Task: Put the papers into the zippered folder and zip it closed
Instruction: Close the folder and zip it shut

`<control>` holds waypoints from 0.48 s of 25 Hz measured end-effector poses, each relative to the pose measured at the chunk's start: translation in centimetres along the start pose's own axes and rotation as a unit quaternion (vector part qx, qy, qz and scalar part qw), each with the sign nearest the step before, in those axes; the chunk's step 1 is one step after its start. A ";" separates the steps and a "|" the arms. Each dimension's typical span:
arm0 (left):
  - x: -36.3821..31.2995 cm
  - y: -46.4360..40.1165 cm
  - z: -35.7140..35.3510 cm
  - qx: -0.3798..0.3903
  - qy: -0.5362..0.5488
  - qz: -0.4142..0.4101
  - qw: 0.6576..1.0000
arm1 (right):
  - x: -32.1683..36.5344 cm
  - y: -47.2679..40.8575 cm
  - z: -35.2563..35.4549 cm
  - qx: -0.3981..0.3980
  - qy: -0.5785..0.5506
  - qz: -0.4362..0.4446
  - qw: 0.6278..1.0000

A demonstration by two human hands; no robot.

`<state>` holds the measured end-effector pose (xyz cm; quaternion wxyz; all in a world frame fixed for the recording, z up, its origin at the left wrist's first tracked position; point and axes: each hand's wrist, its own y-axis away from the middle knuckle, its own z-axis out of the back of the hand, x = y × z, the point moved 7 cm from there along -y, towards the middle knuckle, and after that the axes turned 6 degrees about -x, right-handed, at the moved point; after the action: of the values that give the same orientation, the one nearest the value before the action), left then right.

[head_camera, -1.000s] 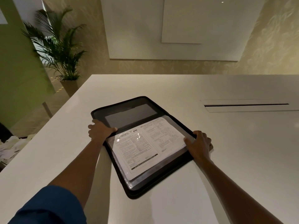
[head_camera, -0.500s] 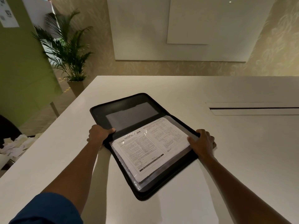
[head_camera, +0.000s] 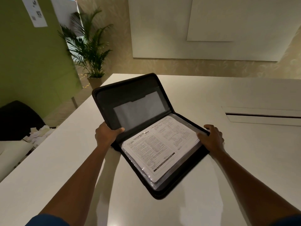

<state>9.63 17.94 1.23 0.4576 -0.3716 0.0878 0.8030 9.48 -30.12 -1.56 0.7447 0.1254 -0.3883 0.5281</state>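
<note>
A black zippered folder (head_camera: 184,175) lies open on the white table (head_camera: 81,160). Its near half rests flat and holds a stack of printed papers (head_camera: 159,147) under clear plastic. The far cover (head_camera: 130,93) is lifted and tilted up, with a grey inner pocket showing. My left hand (head_camera: 106,134) grips the cover's near left corner, thumb on the inside. My right hand (head_camera: 211,138) grips the right edge of the flat half, by the papers' corner. The zipper pull is not visible.
A slot with a flap (head_camera: 263,115) is set into the table at the right. Off the table's left edge stand a dark chair (head_camera: 17,119), a heap of crumpled paper (head_camera: 39,133) and a potted palm (head_camera: 89,51).
My left hand has raised the far cover from flat on the table to a steep tilt. My right hand has stayed on the folder's right edge.
</note>
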 end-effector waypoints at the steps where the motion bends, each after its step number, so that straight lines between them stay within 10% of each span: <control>1: -0.1 0.5 0.3 -0.015 0.006 -0.009 1.000 | -0.1 -0.3 0.2 -0.002 -0.025 -0.003 1.000; 12: -2.5 6.0 1.5 -0.075 0.035 -0.051 0.995 | -0.5 1.5 2.0 -0.074 -0.128 -0.059 0.987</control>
<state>4.87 13.61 2.75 0.4654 -0.4366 0.0241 0.7696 7.13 -31.08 -0.93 0.7259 0.1590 -0.5102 0.4329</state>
